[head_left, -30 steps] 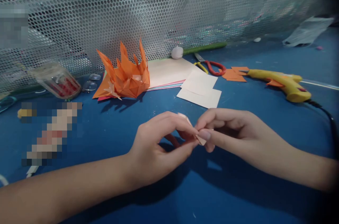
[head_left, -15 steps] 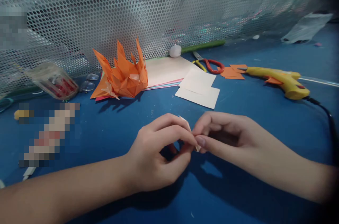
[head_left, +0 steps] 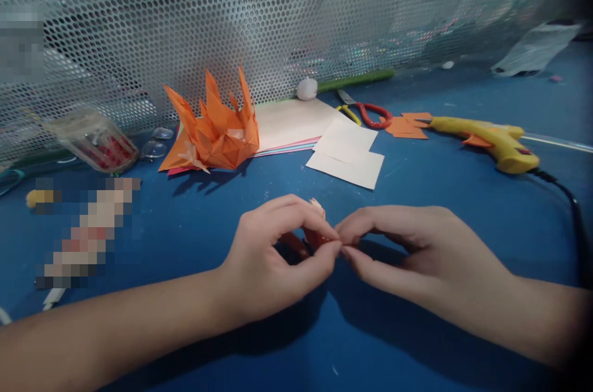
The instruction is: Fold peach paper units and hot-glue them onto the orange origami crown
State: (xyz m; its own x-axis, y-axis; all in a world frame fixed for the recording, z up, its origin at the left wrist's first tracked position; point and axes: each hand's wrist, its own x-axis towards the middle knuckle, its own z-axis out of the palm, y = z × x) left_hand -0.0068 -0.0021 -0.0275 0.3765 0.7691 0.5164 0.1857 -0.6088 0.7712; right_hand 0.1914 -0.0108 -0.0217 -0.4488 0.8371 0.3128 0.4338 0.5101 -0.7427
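A small folded piece of paper (head_left: 319, 209), pale cream at its top and orange-red lower down, shows behind the fingers of my left hand (head_left: 282, 256). That hand is closed in a pinch on it, thumb against fingertips. My right hand (head_left: 407, 250) pinches at the same spot, its fingertips meeting those of the left, and most of the paper is hidden there. Beyond the hands lie two cream paper pieces (head_left: 349, 160), one overlapping the other. Farther left stands an orange folded-paper form (head_left: 222, 133) with tall pointed tips.
On the blue table (head_left: 222, 355), a yellow glue gun (head_left: 486, 133) lies at right, its tip over orange paper squares (head_left: 407, 126). Red-handled scissors (head_left: 375, 115), a green stick (head_left: 356, 80) and paper sheets (head_left: 296, 120) lie near the perforated metal screen (head_left: 278, 21). A jar (head_left: 102, 142) and eyeglasses (head_left: 155, 148) are left.
The folded paper has turned between my fingers, and an orange-red part now shows. My right hand has shifted slightly, with its fingers straighter. Things on the table stay put.
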